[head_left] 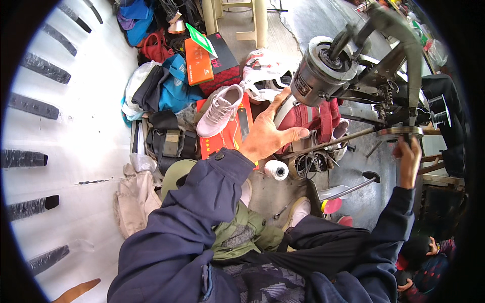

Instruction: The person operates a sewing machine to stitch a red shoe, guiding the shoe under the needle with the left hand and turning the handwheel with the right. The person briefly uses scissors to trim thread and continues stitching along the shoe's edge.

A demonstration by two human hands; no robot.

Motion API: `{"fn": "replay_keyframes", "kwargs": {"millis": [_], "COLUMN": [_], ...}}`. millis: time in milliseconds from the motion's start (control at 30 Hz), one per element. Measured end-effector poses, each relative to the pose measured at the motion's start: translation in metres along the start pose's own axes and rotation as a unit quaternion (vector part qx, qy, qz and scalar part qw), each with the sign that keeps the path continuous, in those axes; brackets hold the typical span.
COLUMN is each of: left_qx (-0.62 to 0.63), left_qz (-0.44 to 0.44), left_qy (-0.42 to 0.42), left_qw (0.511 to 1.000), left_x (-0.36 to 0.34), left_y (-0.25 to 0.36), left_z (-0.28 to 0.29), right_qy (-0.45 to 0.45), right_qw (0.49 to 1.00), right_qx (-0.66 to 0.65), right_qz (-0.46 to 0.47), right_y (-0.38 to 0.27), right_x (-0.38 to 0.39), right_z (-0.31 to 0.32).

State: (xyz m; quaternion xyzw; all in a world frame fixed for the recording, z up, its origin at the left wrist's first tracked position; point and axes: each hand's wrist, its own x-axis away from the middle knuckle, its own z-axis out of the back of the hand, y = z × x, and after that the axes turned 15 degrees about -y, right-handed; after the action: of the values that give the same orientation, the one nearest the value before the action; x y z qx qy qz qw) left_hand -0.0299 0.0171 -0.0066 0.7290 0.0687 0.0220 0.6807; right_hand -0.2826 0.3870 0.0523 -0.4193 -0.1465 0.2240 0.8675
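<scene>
A hand-cranked sewing machine [316,76] with a dark metal cylinder head stands at the right. Below its head sits a red bag [331,118] with white trim. My left hand [268,131] reaches to the bag's white-trimmed edge. Its index finger stretches up beside the cylinder and the thumb points right, spread apart; the other fingers are partly hidden. On the machine's right side, my right hand [408,156] has its fingers curled at the lower rim of the handwheel [399,132]. A white thread spool [276,170] lies below my left hand.
A pale pink sneaker [220,111] rests on a red box [235,134]. Behind it are an orange box [198,63] and a blue bag [177,86]. Dark straps hang on the white panel [76,136] at left. A metal shoe last stand [353,188] is near my leg. Another person's hands [433,246] show at lower right.
</scene>
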Motion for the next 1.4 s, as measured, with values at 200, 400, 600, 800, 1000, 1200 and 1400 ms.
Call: {"fn": "replay_keyframes", "kwargs": {"millis": [200, 400, 600, 800, 1000, 1200, 1400], "left_qx": [0.018, 0.006, 0.034, 0.021, 0.016, 0.009, -0.019], "left_qz": [-0.002, -0.02, 0.001, 0.02, -0.026, -0.019, -0.001], "left_qy": [-0.024, -0.001, -0.023, 0.003, -0.031, -0.02, -0.008], "left_qw": [1.0, 1.0, 0.999, 1.0, 0.999, 1.0, 1.0], "left_x": [-0.004, -0.005, -0.005, -0.003, -0.009, -0.008, -0.009], "left_y": [0.002, 0.002, 0.002, 0.008, 0.007, 0.007, 0.009], "left_z": [0.002, 0.001, 0.002, -0.001, 0.002, 0.002, 0.001], "right_qy": [0.148, 0.018, -0.134, 0.089, 0.135, -0.147, -0.042], "right_qw": [0.989, 0.986, 0.987, 0.995, 0.99, 0.975, 0.999], "right_qx": [-0.015, -0.008, -0.042, 0.051, 0.042, -0.072, -0.001], "right_qz": [-0.011, -0.167, -0.084, 0.002, -0.026, -0.15, 0.017], "right_y": [0.09, 0.139, 0.031, 0.019, 0.134, 0.077, -0.007], "right_x": [-0.036, -0.03, 0.001, -0.012, -0.046, -0.01, 0.003], "right_z": [0.068, 0.007, -0.05, 0.038, 0.054, -0.044, -0.003]}}
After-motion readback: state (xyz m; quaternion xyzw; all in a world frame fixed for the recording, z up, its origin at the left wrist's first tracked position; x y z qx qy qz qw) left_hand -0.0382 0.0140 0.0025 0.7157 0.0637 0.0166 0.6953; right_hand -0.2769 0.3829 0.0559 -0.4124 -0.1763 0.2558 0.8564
